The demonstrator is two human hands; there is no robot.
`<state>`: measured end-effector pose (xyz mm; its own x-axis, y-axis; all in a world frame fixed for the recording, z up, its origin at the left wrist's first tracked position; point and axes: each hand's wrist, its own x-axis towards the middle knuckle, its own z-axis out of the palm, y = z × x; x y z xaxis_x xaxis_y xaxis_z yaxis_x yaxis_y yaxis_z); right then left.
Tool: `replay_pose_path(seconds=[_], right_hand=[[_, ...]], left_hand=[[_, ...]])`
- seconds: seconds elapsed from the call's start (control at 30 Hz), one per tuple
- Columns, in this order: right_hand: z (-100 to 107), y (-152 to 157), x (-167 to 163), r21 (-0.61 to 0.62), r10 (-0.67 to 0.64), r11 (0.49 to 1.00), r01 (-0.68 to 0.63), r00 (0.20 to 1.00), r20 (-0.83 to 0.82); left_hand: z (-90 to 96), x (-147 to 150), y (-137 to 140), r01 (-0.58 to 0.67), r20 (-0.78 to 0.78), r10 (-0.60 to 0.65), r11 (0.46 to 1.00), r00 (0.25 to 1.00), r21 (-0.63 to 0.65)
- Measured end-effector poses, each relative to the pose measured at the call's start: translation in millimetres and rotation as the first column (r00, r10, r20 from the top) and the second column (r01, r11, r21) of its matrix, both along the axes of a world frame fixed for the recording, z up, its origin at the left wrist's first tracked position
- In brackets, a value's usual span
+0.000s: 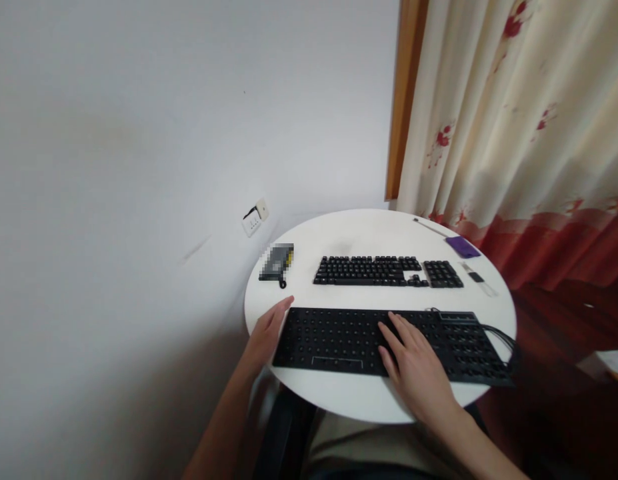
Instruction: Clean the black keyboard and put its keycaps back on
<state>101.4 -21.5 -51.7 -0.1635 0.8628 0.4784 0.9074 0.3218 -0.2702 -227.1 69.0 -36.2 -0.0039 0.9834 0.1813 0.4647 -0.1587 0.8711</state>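
Note:
A black keyboard base [333, 339] with its keycaps off lies near the table's front edge, its cable at the right end. My left hand [271, 327] is against the base's left edge, fingers stretched forward and not wrapped round it. Across the right-middle part of the base, my right hand [413, 357] rests with its fingers spread, hiding some key posts. Behind the base, black keycaps [361, 272] are laid out in keyboard rows, with a separate number-pad block of keycaps [443, 274] to their right.
On the round white table [309, 230], a pixelated dark packet [277, 262] lies at the left. To the right are a wire keycap puller [476, 275], a purple cloth [462, 247] and a thin brush-like stick [429, 227]. A wall socket [251, 222] and a curtain [513, 133] border the table.

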Motion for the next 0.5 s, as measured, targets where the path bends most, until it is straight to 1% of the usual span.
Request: replay_pose_path(seconds=[0.1,0.27,0.33,0.4,0.5], right_hand=[[-0.6,3.3,13.3,0.006,0.007,1.0,-0.007,1.0,0.006],[-2.9,11.4,46.6,0.031,0.005,0.999,-0.006,0.999,0.035],[-3.5,15.2,58.3,0.033,0.01,0.999,-0.012,0.999,0.046],[-3.5,18.1,65.9,0.035,0.015,0.999,-0.017,0.999,0.046],[-2.6,19.7,69.2,0.044,0.018,0.999,-0.019,0.999,0.038]], left_hand=[[-1.7,17.9,-11.4,-0.005,0.052,0.005,1.0,0.999,-0.011],[0.9,64.0,-21.2,0.01,0.001,-0.01,1.0,1.0,0.013],[0.4,78.0,-23.5,0.019,-0.003,-0.019,1.0,1.0,0.018],[-0.6,85.8,-24.0,0.022,-0.006,-0.022,1.0,1.0,0.007],[-1.0,86.0,-19.7,0.0,-0.031,-0.001,1.0,1.0,-0.02]])
